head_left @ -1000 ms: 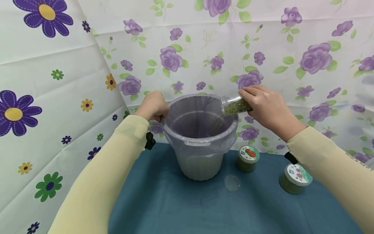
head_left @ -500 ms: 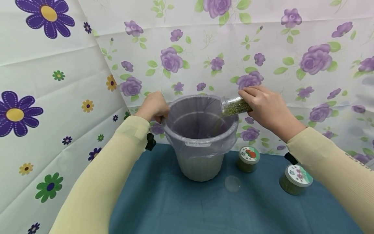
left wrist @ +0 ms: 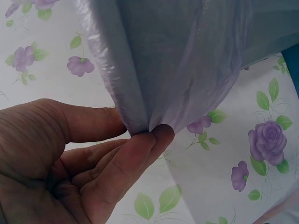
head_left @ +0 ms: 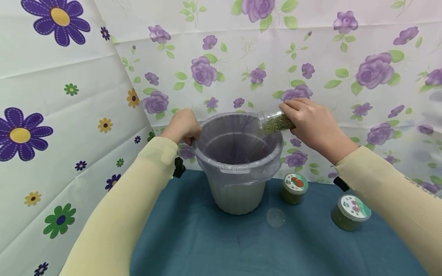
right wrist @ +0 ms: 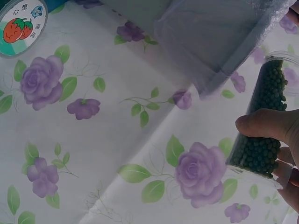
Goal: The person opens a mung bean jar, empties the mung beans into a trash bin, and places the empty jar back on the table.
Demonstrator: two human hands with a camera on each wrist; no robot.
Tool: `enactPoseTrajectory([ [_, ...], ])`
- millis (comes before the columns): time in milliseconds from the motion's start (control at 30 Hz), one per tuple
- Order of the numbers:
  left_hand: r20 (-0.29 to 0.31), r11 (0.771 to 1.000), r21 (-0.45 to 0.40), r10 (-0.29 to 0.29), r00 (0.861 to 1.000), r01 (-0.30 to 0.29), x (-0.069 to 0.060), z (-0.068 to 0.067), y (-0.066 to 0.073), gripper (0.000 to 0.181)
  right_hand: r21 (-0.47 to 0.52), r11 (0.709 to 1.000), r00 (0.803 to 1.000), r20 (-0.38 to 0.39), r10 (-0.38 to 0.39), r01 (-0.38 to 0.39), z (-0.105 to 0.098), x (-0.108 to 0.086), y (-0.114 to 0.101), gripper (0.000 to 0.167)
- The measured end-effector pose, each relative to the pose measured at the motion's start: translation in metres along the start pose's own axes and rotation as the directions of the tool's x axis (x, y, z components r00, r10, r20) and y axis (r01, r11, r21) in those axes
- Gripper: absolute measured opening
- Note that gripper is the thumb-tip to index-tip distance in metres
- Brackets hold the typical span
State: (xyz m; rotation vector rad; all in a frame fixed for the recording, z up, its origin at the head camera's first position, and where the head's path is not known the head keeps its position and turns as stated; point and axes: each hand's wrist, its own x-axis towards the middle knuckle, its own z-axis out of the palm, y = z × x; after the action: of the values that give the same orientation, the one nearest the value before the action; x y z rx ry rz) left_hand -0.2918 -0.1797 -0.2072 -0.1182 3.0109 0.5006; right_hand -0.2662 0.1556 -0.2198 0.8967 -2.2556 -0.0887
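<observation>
A light grey bin (head_left: 238,197) stands lined with a translucent purple plastic bag (head_left: 246,177) folded over its rim. My left hand (head_left: 183,125) is at the bin's left rim. The left wrist view shows its thumb and fingers (left wrist: 126,158) pinching the bag at the rim. My right hand (head_left: 312,124) grips a clear jar (head_left: 275,123) partly filled with small green beans. The jar is tilted, its uncapped mouth over the bin's right side. Beans lie along its lower wall up to the mouth. The bin's bottom is hidden from view.
A round tub with a tomato-picture lid (head_left: 293,188) stands right of the bin. Another lidded tub (head_left: 350,212) sits farther right. A clear round lid (head_left: 275,217) lies on the blue cloth (head_left: 207,245). Flowered sheets (head_left: 241,50) hang behind and at left.
My right hand and the jar have shifted slightly left over the bin, and the beans lie looser near the mouth. My left hand keeps its place at the rim.
</observation>
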Motion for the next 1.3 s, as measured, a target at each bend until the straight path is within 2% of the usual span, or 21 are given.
enactPoseTrajectory([
  [300,0.007,1.0,0.002,0.004,1.0,-0.004,0.0006,0.0,-0.0005,0.015,-0.006,1.0,1.0,0.002,0.009,-0.009,-0.0016,0.0047,-0.0014,0.076],
  [600,0.01,1.0,-0.013,-0.025,1.0,0.025,-0.0008,0.0004,0.0,0.015,-0.013,1.0,0.999,0.033,0.02,-0.02,-0.0012,0.0058,-0.003,0.077],
  [933,0.016,1.0,0.004,0.0,1.0,0.0,-0.0006,-0.0016,0.0001,0.013,-0.017,1.0,0.999,0.035,0.021,-0.02,-0.0008,0.0063,-0.0026,0.078],
  [1300,0.012,1.0,-0.009,-0.008,1.0,0.008,-0.0003,-0.0002,0.0007,0.012,-0.033,0.999,0.999,0.03,0.011,-0.01,0.0014,0.0052,-0.002,0.076],
])
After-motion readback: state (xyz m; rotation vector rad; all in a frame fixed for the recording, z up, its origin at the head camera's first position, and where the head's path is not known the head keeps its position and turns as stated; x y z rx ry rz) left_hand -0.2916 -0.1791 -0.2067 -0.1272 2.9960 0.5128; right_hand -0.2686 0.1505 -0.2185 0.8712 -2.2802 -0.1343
